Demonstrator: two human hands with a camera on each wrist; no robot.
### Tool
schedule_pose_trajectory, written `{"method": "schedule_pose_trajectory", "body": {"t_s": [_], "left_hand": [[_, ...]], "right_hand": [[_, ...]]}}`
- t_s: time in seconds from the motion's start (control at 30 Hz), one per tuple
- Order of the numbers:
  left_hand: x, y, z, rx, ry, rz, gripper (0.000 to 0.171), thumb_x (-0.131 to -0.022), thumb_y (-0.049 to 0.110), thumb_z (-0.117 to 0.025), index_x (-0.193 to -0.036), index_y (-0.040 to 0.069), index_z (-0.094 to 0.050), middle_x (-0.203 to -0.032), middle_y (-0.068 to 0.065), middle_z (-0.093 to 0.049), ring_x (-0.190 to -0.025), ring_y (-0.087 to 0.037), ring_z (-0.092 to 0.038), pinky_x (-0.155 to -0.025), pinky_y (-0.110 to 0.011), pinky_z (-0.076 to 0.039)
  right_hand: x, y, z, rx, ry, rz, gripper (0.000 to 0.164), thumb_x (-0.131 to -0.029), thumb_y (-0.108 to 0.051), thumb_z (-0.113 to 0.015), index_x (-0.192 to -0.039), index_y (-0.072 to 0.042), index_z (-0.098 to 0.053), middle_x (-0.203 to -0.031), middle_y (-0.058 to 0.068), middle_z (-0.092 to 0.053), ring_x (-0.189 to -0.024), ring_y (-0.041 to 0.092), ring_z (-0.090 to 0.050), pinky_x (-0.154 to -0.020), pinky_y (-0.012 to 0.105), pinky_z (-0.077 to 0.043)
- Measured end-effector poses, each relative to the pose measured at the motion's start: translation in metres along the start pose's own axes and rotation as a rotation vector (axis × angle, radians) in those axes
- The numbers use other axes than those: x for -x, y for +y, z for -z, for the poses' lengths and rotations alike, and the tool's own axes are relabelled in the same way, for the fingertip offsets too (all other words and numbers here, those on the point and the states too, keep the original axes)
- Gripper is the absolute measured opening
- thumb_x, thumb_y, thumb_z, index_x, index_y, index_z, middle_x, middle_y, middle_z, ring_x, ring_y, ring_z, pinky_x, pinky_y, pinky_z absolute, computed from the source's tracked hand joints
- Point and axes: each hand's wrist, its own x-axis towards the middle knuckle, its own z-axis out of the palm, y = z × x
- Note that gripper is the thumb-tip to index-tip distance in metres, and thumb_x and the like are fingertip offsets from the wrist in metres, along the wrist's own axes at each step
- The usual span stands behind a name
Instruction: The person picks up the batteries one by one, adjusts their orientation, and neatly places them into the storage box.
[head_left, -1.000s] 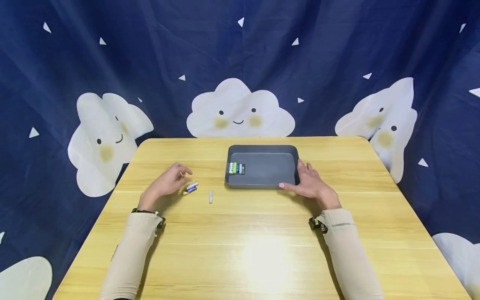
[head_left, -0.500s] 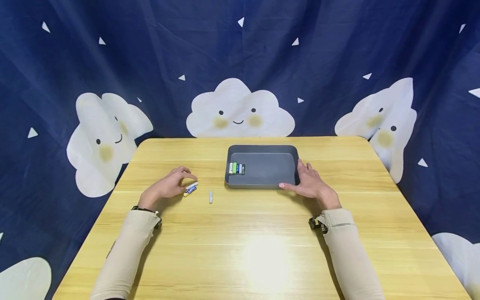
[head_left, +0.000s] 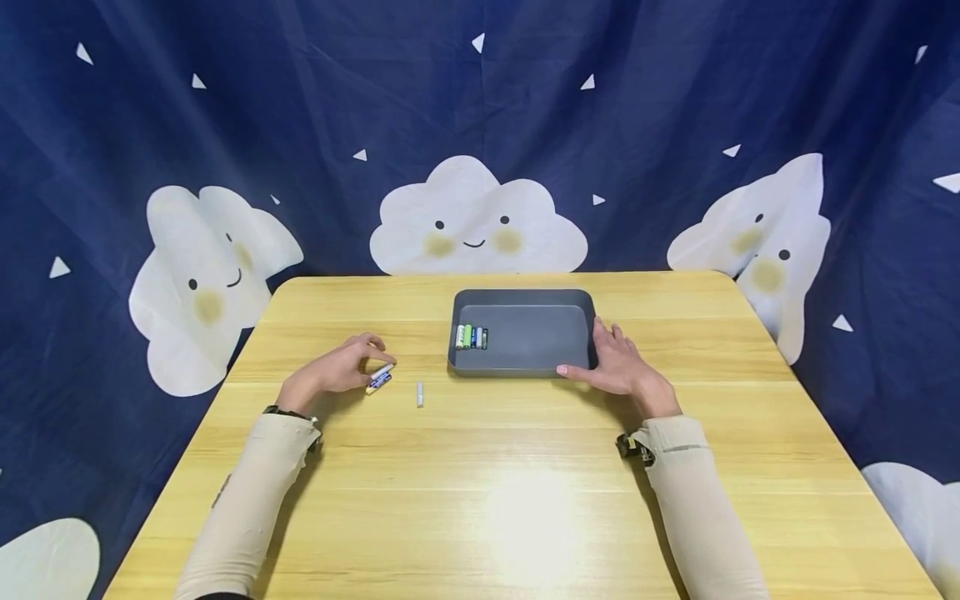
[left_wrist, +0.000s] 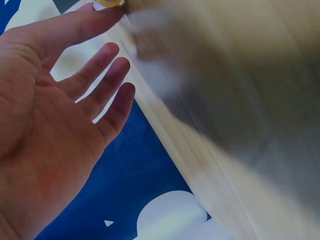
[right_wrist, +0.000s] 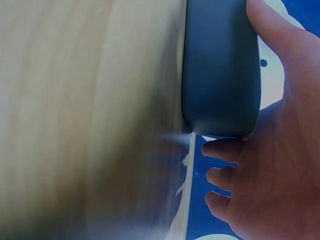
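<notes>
My left hand (head_left: 341, 367) is at the left of the table, pinching a white battery (head_left: 382, 372) between thumb and forefinger. Its yellow-ringed end (left_wrist: 109, 2) shows by the fingertips at the top of the left wrist view; the other three fingers spread loosely. Right beside it lies a blue and yellow battery (head_left: 378, 384). A separate white battery (head_left: 420, 395) lies farther right. My right hand (head_left: 618, 362) holds the grey tray (head_left: 525, 373) by its near right corner, thumb over the rim and fingers along the right wall (right_wrist: 222, 70).
Inside the tray, several batteries stand side by side in a row against the left wall, a green battery (head_left: 467, 337) among them. The wooden table (head_left: 420, 483) reaches back to a dark blue curtain (head_left: 480, 100) with cloud prints.
My left hand has come slightly right and down onto the small group of batteries, its thumb and forefinger closing on the white one. The right hand and the tray stay in place.
</notes>
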Motion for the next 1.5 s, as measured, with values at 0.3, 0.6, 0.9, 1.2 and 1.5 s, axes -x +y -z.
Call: {"method": "schedule_pose_trajectory", "body": {"t_s": [0.3,0.6,0.9,1.2,1.5], "left_hand": [[0.003,-0.008,0.001,0.035,0.023,0.066,0.046,-0.083,0.001,-0.079,-0.129,0.005,-0.072,-0.133,-0.025,-0.054,-0.123,-0.041,-0.051,-0.106,-0.059,-0.042],[0.002,-0.016,-0.002,0.113,0.074,0.150,0.047,-0.080,0.010,-0.086,-0.125,0.001,-0.073,-0.101,-0.010,-0.057,-0.093,-0.021,-0.052,-0.082,-0.033,-0.045],[-0.001,-0.010,0.001,0.207,0.171,0.181,0.049,-0.086,0.020,-0.085,-0.129,0.003,-0.070,-0.091,-0.014,-0.052,-0.085,-0.021,-0.045,-0.073,-0.031,-0.037],[-0.019,0.010,0.001,0.349,0.266,0.121,0.051,-0.086,0.023,-0.085,-0.132,0.004,-0.070,-0.087,-0.021,-0.044,-0.076,-0.019,-0.038,-0.068,-0.029,-0.033],[-0.042,0.026,-0.008,0.533,0.316,0.055,0.051,-0.084,0.023,-0.088,-0.130,0.008,-0.072,-0.081,-0.006,-0.031,-0.075,-0.020,-0.032,-0.069,-0.028,-0.032]], "right_hand": [[0.000,0.000,0.000,-0.002,-0.002,-0.007,0.129,-0.087,-0.076,-0.061,-0.163,0.004,0.006,-0.172,0.027,-0.004,-0.157,0.054,0.001,-0.124,0.070,-0.007],[-0.001,0.000,-0.002,0.013,-0.004,-0.012,0.132,-0.085,-0.079,-0.061,-0.163,0.005,0.005,-0.171,0.028,-0.006,-0.158,0.052,0.000,-0.126,0.068,-0.008],[0.000,-0.001,-0.003,0.008,-0.001,-0.014,0.132,-0.085,-0.079,-0.061,-0.162,0.007,0.005,-0.171,0.030,-0.005,-0.158,0.053,0.001,-0.126,0.068,-0.006],[0.000,0.001,-0.003,0.018,0.006,-0.004,0.130,-0.087,-0.077,-0.060,-0.163,0.006,0.005,-0.170,0.031,-0.008,-0.157,0.054,-0.001,-0.125,0.069,-0.008],[-0.001,0.002,-0.003,0.013,-0.002,-0.004,0.131,-0.086,-0.078,-0.060,-0.163,0.005,0.006,-0.171,0.029,-0.006,-0.158,0.052,0.000,-0.125,0.068,-0.007]]}}
